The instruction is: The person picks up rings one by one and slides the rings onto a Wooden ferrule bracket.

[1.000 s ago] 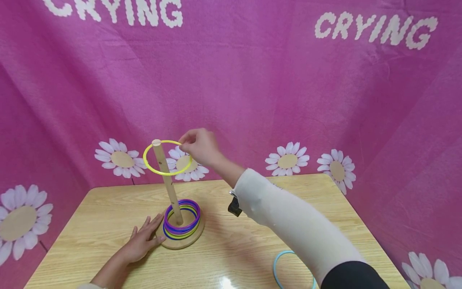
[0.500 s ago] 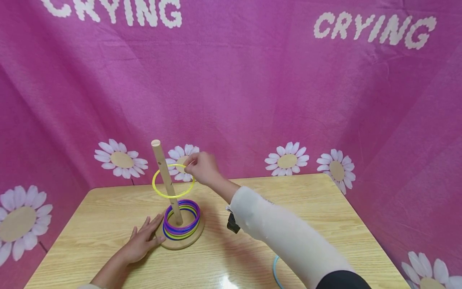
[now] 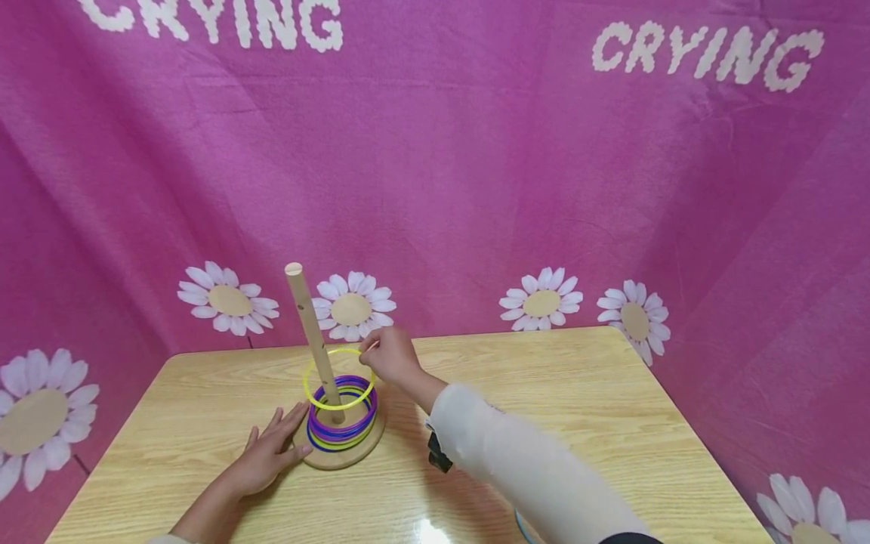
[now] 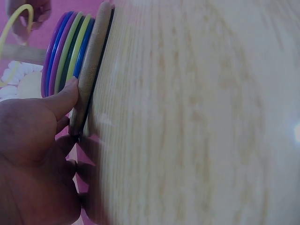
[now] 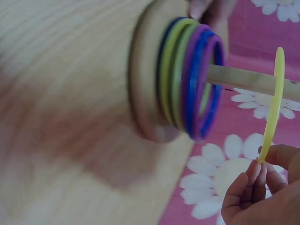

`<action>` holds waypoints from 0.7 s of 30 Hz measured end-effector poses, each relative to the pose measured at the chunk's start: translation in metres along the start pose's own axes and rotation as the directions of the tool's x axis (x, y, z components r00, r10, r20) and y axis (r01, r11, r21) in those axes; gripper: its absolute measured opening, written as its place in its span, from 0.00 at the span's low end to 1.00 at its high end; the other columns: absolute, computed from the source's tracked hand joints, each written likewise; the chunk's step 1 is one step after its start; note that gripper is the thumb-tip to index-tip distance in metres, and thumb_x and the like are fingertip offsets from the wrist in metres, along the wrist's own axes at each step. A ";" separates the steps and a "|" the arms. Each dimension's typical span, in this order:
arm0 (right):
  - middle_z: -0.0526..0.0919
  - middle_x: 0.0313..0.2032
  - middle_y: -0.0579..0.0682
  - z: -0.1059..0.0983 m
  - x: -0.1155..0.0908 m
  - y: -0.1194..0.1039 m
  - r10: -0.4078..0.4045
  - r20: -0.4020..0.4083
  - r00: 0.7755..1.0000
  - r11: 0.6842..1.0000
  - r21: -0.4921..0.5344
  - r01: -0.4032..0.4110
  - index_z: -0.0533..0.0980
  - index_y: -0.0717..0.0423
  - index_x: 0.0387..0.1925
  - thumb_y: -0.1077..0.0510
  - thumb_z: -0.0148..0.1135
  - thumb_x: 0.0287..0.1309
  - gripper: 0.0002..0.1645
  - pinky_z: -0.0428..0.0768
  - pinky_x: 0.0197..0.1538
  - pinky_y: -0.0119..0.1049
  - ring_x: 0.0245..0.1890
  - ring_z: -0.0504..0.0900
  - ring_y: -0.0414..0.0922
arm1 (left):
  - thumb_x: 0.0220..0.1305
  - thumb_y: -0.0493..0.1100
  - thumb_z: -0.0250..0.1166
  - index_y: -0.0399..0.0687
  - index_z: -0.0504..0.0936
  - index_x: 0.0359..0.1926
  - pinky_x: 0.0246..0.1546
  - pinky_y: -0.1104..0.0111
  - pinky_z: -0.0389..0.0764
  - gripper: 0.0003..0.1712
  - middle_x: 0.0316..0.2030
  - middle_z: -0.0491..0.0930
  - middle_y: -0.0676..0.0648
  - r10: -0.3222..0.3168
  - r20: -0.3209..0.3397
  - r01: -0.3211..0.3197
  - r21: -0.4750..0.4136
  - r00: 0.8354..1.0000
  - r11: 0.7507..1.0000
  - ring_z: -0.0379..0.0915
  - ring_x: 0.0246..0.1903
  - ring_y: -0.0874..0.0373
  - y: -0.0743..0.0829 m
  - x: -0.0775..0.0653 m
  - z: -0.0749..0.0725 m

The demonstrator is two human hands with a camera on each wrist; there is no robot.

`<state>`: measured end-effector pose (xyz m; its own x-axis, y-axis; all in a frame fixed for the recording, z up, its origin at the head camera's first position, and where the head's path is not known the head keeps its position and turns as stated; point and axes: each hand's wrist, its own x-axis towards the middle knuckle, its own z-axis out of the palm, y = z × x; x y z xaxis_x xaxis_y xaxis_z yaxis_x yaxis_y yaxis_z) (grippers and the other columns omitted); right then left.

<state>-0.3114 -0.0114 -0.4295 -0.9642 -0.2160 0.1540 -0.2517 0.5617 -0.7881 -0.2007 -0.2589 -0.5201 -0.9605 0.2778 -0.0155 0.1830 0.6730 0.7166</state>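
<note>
My right hand [image 3: 393, 357] pinches the edge of a yellow ring [image 5: 276, 105] between thumb and fingertips. That ring circles the wooden peg [image 3: 309, 321], a little above a stack of purple, blue, green and yellow rings [image 5: 194, 84]. The stack lies around the foot of the peg on its round wooden base [image 3: 343, 458]. At the base's left side rests my left hand [image 3: 261, 459], fingers spread and fairly straight; in the left wrist view its thumb touches the base's edge beside the lowest rings.
The wooden table [image 3: 544, 408] carries everything. A light blue ring [image 3: 522, 527] lies near the front, mostly hidden under my right sleeve [image 3: 523, 461]. Behind the table hangs a pink cloth [image 3: 448, 189] with printed daisies and letters.
My right hand has come down with the yellow ring, from the peg's top to just over the stack. My left hand stays where it was. The right sleeve now covers more of the light blue ring.
</note>
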 end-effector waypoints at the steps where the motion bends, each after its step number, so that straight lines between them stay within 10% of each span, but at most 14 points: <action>1: 0.83 0.22 0.44 0.002 -0.001 0.003 0.015 0.004 1.000 1.000 -0.004 -0.015 0.87 0.56 0.28 0.68 0.71 0.48 0.05 0.71 0.27 0.27 0.24 0.74 0.36 | 0.73 0.51 0.64 0.38 0.56 0.80 0.65 0.23 0.24 0.44 0.79 0.51 0.32 -0.003 0.002 0.003 -0.001 1.000 1.000 0.30 0.77 0.24 0.000 0.000 0.000; 21: 0.83 0.21 0.43 0.026 -0.016 0.030 0.126 0.038 0.991 0.991 -0.056 -0.124 0.85 0.54 0.27 0.65 0.72 0.54 0.04 0.75 0.26 0.26 0.21 0.77 0.36 | 0.72 0.51 0.65 0.39 0.57 0.80 0.66 0.25 0.24 0.44 0.78 0.52 0.32 0.003 -0.017 -0.003 0.006 1.000 1.000 0.31 0.77 0.24 -0.002 0.000 0.001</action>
<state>-0.3011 -0.0121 -0.4713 -0.9844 -0.1736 0.0302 -0.1342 0.6278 -0.7667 -0.2012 -0.2594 -0.5225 -0.9634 0.2682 -0.0017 0.1870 0.6761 0.7127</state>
